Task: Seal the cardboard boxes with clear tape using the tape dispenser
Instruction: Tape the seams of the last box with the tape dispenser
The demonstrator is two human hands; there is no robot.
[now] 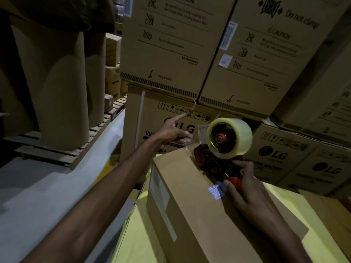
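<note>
Leftmost, the left hand [175,130] reaches past the cardboard box [190,202], index out and other fingers curled; whether they pinch anything, I cannot tell. Further right, the right hand [245,185] has its fingers clamped on the tape dispenser [218,158], which sits at the box's far end.

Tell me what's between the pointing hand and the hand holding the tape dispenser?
Head view: the tape dispenser itself and the cardboard box top lie between left hand and right hand.
</note>
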